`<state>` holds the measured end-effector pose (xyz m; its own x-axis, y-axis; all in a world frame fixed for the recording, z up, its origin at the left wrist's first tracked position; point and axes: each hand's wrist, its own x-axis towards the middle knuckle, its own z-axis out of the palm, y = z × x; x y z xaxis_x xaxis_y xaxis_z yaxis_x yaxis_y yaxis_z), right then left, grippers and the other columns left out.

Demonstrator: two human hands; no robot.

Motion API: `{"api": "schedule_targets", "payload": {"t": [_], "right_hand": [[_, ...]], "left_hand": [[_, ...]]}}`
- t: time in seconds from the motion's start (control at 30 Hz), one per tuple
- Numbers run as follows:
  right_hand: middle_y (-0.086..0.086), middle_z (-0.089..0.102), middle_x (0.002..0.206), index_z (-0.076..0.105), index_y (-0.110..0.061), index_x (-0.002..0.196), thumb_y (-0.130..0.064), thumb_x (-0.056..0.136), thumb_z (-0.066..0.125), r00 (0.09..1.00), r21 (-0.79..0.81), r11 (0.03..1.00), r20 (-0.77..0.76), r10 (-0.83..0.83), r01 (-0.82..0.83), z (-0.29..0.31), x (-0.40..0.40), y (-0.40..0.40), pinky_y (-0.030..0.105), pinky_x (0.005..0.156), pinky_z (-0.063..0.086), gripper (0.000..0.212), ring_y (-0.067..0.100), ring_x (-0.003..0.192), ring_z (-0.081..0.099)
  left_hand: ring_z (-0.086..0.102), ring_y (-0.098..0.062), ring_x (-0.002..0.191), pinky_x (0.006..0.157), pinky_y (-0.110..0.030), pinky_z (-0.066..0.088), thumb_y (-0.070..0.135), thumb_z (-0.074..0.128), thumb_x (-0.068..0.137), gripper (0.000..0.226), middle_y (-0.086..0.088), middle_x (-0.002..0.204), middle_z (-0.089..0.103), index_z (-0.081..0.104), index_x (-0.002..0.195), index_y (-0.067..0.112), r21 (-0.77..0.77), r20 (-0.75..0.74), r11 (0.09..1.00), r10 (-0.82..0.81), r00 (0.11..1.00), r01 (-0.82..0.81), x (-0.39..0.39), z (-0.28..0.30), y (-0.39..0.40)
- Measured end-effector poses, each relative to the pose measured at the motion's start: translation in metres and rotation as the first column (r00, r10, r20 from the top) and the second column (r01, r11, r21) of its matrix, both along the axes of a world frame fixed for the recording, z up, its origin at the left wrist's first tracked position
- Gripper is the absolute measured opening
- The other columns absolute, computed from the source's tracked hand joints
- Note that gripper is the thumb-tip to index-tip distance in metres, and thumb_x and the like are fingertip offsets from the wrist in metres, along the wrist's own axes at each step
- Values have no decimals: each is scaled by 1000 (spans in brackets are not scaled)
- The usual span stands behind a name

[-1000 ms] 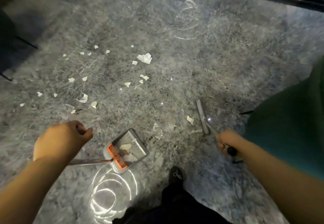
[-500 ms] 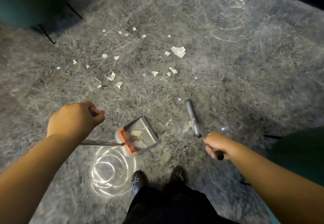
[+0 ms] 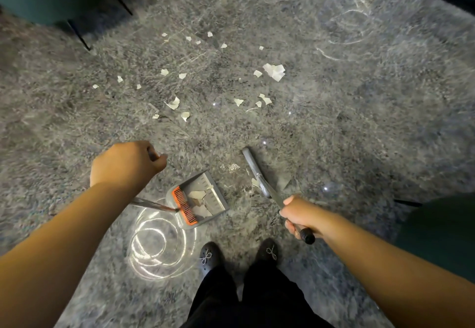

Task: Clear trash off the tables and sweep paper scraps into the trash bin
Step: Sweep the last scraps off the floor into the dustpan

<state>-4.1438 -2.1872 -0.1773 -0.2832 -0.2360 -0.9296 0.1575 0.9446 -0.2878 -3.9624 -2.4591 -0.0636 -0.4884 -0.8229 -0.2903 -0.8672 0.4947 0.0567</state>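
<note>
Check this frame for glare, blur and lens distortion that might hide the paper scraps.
Head view: bright ring glare on the floor beside the dustpan; corners dark, edges bowed by the wide lens; paper scraps sharp; left hand, right hand slightly soft.

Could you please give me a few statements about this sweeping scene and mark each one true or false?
1. The left hand grips the long handle of the dustpan. True.
2. The dustpan holds no paper. False: several paper pieces already lie inside it.
3. The right hand grips the handle of the broom. True.
4. All the paper scraps lie behind the person's shoes. False: they are scattered on the floor ahead of the dustpan and broom.
5. The broom head rests inside the dustpan. False: it sits on the floor to the dustpan's right, apart from it.
</note>
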Motion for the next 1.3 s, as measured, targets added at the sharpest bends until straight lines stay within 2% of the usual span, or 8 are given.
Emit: {"api": "schedule_targets", "payload": {"t": [0.1,0.27,0.4,0.53,0.67,1.0,1.13,1.3], "right_hand": [[10,51,62,38,-7,126,-3,95,36,999,8,999,17,50,-50,-1,14,-9,19,36,36,31,13,37,45],[7,58,61,24,-10,142,-7,95,38,950,39,950,29,310,-311,3,45,-33,25,41,42,49,15,46,52],[7,60,67,31,-8,139,-11,96,42,914,-3,916,74,400,-401,13,72,-51,27,45,45,44,15,51,54],[9,52,66,31,-7,141,-10,100,40,936,-98,951,173,307,-293,25,95,-61,22,37,42,42,15,47,46],[6,45,65,38,-19,134,-13,101,40,961,-56,989,233,149,-139,30,100,-58,14,37,32,34,8,38,38],[7,46,62,37,-18,136,-16,102,43,984,-69,996,172,-44,57,57,72,-61,15,38,32,35,8,35,39],[7,46,61,39,-19,134,-15,101,44,972,-99,978,163,-168,185,70,51,-66,15,35,32,33,8,35,38],[9,49,59,40,-20,137,-15,101,45,934,-162,924,148,-325,347,72,26,-75,15,35,32,36,9,33,39]], "left_hand": [[52,-26,73,65,-30,39,55,61,87,31,-2,77,62,61,80,25,-4,-3,1000,-16,1000,16,4,-3,-9],[57,-27,71,61,-30,43,55,59,89,32,-2,73,62,61,81,24,-4,-14,1000,-31,999,31,20,-8,-23],[53,-27,68,61,-30,40,56,60,88,33,-1,69,56,62,80,23,-24,-22,999,-25,999,24,36,-13,-27],[53,-27,67,61,-30,40,56,61,87,34,-2,70,58,60,77,23,-25,-38,1000,-12,999,11,54,-17,-29],[54,-27,68,60,-29,39,56,60,87,36,-2,70,61,56,73,23,-5,-49,1000,8,999,-8,69,-17,-25],[49,-27,68,65,-32,40,53,62,87,30,1,65,54,62,78,24,65,-183,966,258,949,-250,105,-3,-42],[48,-27,67,65,-32,39,51,62,87,29,0,63,54,62,76,24,90,-244,957,290,925,-276,98,7,-52],[45,-27,71,66,-32,38,48,60,89,28,-6,72,59,62,77,23,74,-305,958,286,908,-277,70,18,-67]]}}
